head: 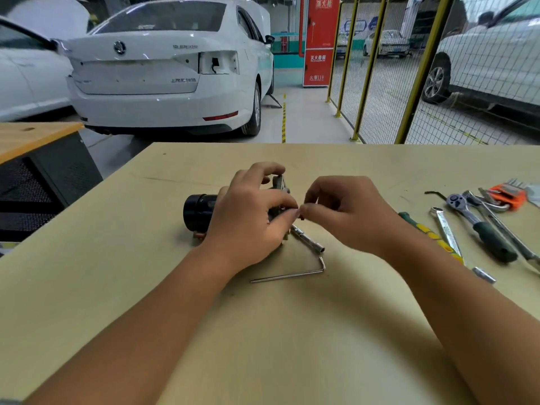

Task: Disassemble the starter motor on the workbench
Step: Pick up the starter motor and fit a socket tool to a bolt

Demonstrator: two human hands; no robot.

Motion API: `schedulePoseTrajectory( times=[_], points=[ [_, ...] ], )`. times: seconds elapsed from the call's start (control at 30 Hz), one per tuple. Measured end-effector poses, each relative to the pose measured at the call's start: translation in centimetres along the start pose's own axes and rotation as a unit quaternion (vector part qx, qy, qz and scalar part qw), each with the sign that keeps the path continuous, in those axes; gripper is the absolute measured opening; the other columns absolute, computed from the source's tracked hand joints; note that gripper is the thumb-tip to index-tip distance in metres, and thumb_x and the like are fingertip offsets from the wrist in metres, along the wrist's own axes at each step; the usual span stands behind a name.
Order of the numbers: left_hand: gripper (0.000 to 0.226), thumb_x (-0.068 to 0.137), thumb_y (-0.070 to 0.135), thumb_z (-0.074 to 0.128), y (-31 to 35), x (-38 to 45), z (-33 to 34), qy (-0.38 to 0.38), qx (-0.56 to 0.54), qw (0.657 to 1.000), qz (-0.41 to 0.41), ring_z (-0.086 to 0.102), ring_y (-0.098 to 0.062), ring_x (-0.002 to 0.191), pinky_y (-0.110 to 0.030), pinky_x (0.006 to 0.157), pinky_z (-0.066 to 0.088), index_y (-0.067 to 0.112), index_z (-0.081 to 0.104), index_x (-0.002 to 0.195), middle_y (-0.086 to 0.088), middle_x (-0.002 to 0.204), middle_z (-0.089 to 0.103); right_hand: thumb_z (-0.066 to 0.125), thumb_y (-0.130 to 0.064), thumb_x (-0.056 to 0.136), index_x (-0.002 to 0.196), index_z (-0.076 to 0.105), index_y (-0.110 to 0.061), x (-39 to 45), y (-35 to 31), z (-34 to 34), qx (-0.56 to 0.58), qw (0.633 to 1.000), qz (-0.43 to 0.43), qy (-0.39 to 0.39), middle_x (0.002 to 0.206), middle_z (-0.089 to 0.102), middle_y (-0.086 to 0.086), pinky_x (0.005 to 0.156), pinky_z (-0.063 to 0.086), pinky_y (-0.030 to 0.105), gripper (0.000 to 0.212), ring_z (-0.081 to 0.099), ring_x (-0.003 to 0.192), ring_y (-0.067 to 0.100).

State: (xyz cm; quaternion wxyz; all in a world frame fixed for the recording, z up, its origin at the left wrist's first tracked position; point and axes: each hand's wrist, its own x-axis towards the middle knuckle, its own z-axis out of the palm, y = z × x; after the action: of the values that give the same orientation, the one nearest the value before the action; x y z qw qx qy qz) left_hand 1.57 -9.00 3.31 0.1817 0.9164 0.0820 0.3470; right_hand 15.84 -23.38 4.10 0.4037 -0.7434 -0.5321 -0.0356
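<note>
The starter motor [198, 210] lies on its side on the workbench [292, 331], its black cylindrical body pointing left and its grey metal end piece to the right. My left hand [251, 217] grips the motor over its middle and hides most of it. My right hand [347, 211] pinches a small dark part at the motor's right end, fingertip to fingertip with my left thumb. What the small part is I cannot tell.
A socket extension [308, 240] and an L-shaped hex key [292, 274] lie just in front of the motor. To the right lie a green-yellow screwdriver [429, 233], a spanner [445, 229], a ratchet [479, 226] and an orange hex key set [508, 194]. Cars and a yellow mesh fence [380, 83] stand behind.
</note>
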Motion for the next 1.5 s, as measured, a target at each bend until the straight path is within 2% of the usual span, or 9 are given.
schedulePoseTrajectory(
  times=[0.17,0.27,0.43,0.63,0.77,0.97,1.13,1.4,1.5],
  points=[
    [0.008,0.085,0.029,0.079,0.2,0.1,0.3,0.024,-0.01,1.0,-0.014,0.058,-0.024,0.114,-0.054,0.093,0.05,0.026,0.081,0.092,0.004,0.135,0.058,0.065,-0.055,0.088,0.071,0.07,-0.015,0.4,1.0,-3.1,0.018,0.994,0.088,-0.056,0.058,0.063,0.002,0.05,0.038,0.026,0.044,0.049,0.049,0.005],
    [0.012,0.087,0.03,0.076,-0.2,0.0,0.4,0.012,-0.019,1.0,-0.001,0.061,-0.023,0.112,-0.054,0.094,0.051,0.024,0.08,0.097,0.002,0.136,0.057,0.067,-0.042,0.093,0.069,0.07,-0.014,0.2,1.4,-3.6,0.129,0.978,0.108,-0.124,0.055,0.061,0.003,0.045,0.036,0.025,0.036,0.046,0.045,0.015],
    [0.034,0.092,0.04,0.064,-2.8,0.3,-1.3,0.007,-0.061,0.998,-0.016,0.064,-0.015,0.105,-0.046,0.094,0.054,0.027,0.07,0.122,0.007,0.119,0.067,0.07,-0.03,0.093,0.071,0.07,-0.006,0.2,3.4,-5.1,0.113,0.971,0.175,-0.12,0.059,0.062,0.009,0.05,0.039,0.032,0.032,0.046,0.051,0.022],
    [0.018,0.085,0.033,0.084,-5.8,0.0,-2.0,0.029,-0.082,0.995,-0.05,0.069,-0.009,0.092,-0.039,0.088,0.055,0.022,0.08,0.098,0.01,0.095,0.075,0.073,-0.034,0.091,0.08,0.076,-0.01,-0.2,4.9,-4.7,0.052,0.946,0.241,-0.212,0.068,0.069,0.004,0.055,0.046,0.029,0.026,0.054,0.058,0.013],
    [0.009,0.082,0.021,0.083,-5.4,0.1,-1.9,0.028,-0.098,0.995,0.01,0.068,-0.016,0.102,-0.044,0.094,0.054,0.019,0.08,0.09,0.005,0.104,0.073,0.076,-0.043,0.085,0.075,0.077,-0.025,0.1,5.2,-4.3,-0.101,0.945,0.22,-0.218,0.067,0.071,-0.005,0.063,0.049,0.029,0.021,0.06,0.063,0.011],
    [0.003,0.083,0.033,0.073,-5.2,0.0,-2.2,-0.029,-0.097,0.995,-0.019,0.06,-0.016,0.114,-0.049,0.102,0.047,0.034,0.073,0.086,0.016,0.112,0.069,0.08,-0.045,0.077,0.078,0.07,-0.028,0.1,2.8,-3.5,-0.261,0.933,0.137,-0.207,0.075,0.066,-0.009,0.065,0.052,0.031,0.02,0.061,0.075,0.011],
    [0.002,0.086,0.034,0.07,-5.1,0.1,-2.2,-0.048,-0.098,0.994,-0.021,0.057,-0.013,0.116,-0.05,0.104,0.044,0.036,0.069,0.085,0.018,0.115,0.067,0.081,-0.048,0.074,0.085,0.071,-0.034,-0.9,-1.5,-1.4,-0.2,0.93,0.016,-0.309,0.071,0.061,-0.016,0.054,0.039,0.018,0.021,0.057,0.066,0.0],
    [0.005,0.086,0.03,0.072,-5.1,0.1,-2.2,-0.037,-0.114,0.993,-0.02,0.06,-0.014,0.113,-0.048,0.103,0.046,0.034,0.069,0.084,0.016,0.112,0.068,0.058,-0.033,0.096,0.095,0.062,-0.02,-1.5,-2.9,1.4,-0.272,0.873,-0.027,-0.403,0.093,0.059,0.0,0.073,0.048,0.038,0.014,0.056,0.085,0.021],
    [0.018,0.088,0.019,0.08,-5.1,0.0,-2.3,-0.034,-0.126,0.991,-0.032,0.062,-0.015,0.112,-0.046,0.103,0.047,0.033,0.07,0.083,0.012,0.112,0.069,0.055,-0.025,0.098,0.091,0.055,-0.019,-1.3,-2.8,-0.1,-0.224,0.892,-0.039,-0.391,0.092,0.056,-0.002,0.075,0.046,0.037,0.009,0.053,0.085,0.018]
  ],
)
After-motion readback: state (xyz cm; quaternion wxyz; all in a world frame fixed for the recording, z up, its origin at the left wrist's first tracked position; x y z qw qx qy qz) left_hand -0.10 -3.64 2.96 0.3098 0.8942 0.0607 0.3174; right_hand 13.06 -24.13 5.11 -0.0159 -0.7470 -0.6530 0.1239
